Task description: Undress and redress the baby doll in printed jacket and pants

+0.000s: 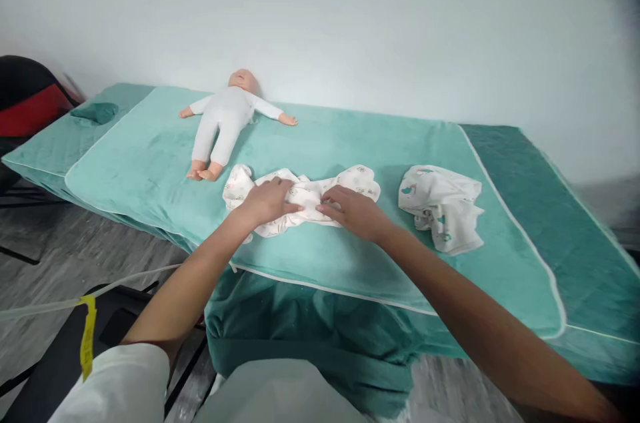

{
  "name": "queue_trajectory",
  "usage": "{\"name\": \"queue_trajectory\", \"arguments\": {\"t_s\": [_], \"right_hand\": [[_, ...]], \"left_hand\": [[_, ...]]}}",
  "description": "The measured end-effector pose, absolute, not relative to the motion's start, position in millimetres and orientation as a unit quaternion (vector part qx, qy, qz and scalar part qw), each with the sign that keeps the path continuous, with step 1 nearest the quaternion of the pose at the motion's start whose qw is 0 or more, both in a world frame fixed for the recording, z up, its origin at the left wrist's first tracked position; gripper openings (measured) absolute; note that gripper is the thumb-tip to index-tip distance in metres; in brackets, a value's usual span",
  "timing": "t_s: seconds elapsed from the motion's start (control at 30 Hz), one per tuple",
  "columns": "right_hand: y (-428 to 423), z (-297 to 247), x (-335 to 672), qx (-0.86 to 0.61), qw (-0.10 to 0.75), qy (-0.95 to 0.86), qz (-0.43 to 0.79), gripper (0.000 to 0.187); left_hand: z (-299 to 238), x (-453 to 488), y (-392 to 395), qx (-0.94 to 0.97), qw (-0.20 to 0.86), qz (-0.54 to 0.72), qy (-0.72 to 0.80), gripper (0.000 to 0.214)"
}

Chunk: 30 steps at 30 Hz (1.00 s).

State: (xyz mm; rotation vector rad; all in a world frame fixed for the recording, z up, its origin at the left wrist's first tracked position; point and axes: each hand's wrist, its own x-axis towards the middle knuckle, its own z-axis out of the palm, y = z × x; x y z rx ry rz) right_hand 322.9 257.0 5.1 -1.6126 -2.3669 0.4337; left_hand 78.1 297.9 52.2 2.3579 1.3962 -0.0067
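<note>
While smoothing something this small on a soft surface, worth sizing up the whole setup first: long table under a dark green cover (575,209), with a lighter mint pad (150,169) on top, white piping round the edge. Looks squishy, so press lightly or risk dragging the pad along too. Up by the wall, a baby doll (225,119) in a white suit, flat on its back, well apart from the work. Off to the right, a 2nd crumpled garment (443,206) with teal prints, near but not touching. Near the pad's front edge, the white printed baby garment (310,195), bunched and wrinkled. Left hand (267,203) palm down on its left half, fingers stretched nearly flat. Right hand (355,213) same deal on the right half, fingertips pointing inward, almost meeting the left. Both spread wide, pressing rather than gripping, though can't tell if any fabric is pinched underneath. Probably smartest to anchor with 1 hand, sweep outward from the middle with the other, and leave the lumpy ends for last.
</note>
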Motion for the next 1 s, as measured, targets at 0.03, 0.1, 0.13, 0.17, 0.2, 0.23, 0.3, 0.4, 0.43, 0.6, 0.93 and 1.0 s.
{"name": "queue_trajectory", "arguments": {"t_s": [0.03,0.1,0.13,0.17,0.2,0.23,0.3,0.4,0.43,0.6,0.93,1.0], "right_hand": [[260,7,320,-0.578,0.107,-0.797,0.138,0.032],[264,3,313,-0.609,0.075,-0.782,0.11,0.032],[264,-1,309,-0.615,0.068,-0.779,0.101,0.033],[265,-7,307,-0.618,0.071,-0.777,0.099,0.035],[265,-13,306,-0.621,0.085,-0.772,0.105,0.036],[266,-19,305,-0.621,0.109,-0.767,0.12,0.037],[269,-27,309,-0.61,0.18,-0.751,0.177,0.037],[277,-23,315,-0.579,0.316,-0.697,0.282,0.049],[279,-16,315,-0.563,0.359,-0.675,0.313,0.057],[272,32,283,-0.395,0.489,-0.627,0.461,0.08],[247,26,164,-0.351,0.543,-0.485,0.589,0.069],[247,13,139,-0.36,0.501,-0.519,0.591,0.063]], "left_hand": [[48,87,296,0.835,0.193,-0.043,0.514,0.067],[41,99,294,0.823,0.175,-0.078,0.534,0.072],[38,103,293,0.822,0.167,-0.073,0.54,0.069],[36,105,293,0.822,0.163,-0.061,0.542,0.064],[35,106,293,0.824,0.163,-0.053,0.54,0.059],[35,104,294,0.827,0.165,-0.043,0.535,0.052],[39,99,296,0.836,0.163,0.002,0.524,0.039],[57,89,299,0.831,0.153,0.185,0.503,0.027],[66,87,299,0.818,0.162,0.265,0.483,0.025],[114,85,282,0.729,0.379,0.484,0.302,0.034],[53,5,220,0.446,0.523,0.635,0.353,0.06],[37,-11,202,0.389,0.565,0.619,0.382,0.068]]}}
